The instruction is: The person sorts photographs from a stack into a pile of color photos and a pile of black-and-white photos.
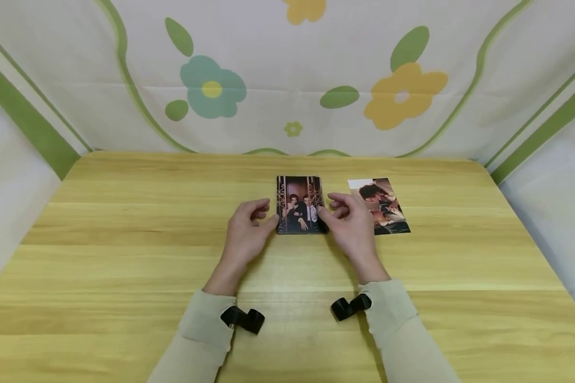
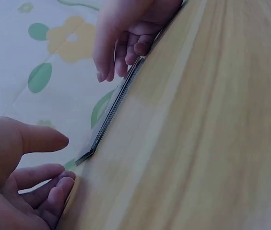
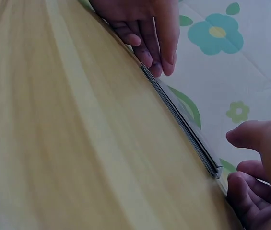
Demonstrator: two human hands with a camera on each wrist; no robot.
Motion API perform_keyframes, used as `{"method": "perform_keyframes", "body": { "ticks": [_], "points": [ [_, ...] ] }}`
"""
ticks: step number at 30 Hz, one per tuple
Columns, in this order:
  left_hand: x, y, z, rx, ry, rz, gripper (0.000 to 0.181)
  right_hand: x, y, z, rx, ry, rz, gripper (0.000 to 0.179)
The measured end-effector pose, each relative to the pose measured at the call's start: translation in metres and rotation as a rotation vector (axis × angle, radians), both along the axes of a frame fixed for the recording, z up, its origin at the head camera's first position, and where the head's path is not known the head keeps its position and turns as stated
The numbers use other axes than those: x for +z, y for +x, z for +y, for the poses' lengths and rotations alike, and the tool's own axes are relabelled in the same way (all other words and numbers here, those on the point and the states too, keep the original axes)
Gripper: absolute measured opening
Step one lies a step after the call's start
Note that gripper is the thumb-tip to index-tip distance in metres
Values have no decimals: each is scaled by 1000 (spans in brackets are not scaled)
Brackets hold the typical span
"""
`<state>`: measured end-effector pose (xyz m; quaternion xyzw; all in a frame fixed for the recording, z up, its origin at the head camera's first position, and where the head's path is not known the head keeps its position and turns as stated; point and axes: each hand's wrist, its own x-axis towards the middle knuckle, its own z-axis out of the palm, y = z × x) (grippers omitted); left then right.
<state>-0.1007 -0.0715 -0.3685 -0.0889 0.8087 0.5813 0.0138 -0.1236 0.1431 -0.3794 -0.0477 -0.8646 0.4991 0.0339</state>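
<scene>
A stack of photo cards (image 1: pixel 299 205) lies flat on the table, its top card picturing two people behind ornate gates. My left hand (image 1: pixel 249 229) is at the stack's left edge, fingers loosely bent. In the left wrist view a small gap shows between the left thumb (image 2: pixel 46 139) and the stack (image 2: pixel 111 111). At the opposite edge is my right hand (image 1: pixel 352 229), its thumb and fingers spread apart. The right wrist view shows the right thumb (image 3: pixel 245 135) just off the stack's end (image 3: pixel 181 120). Neither hand grips the cards.
Another photo card (image 1: pixel 390 213) lies to the right of the stack, partly behind my right hand. The wooden table (image 1: pixel 124 255) ends at a flowered cloth (image 1: pixel 268 64) hanging behind it. A black wrist device (image 1: pixel 243 319) sits at each sleeve cuff.
</scene>
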Motion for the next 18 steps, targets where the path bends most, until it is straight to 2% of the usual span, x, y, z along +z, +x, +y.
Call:
{"method": "perform_keyframes", "body": {
  "ticks": [18],
  "points": [
    [-3,2,9,-67,-85,65,53,0,2,8,19,76,-14,51]
  ]
}}
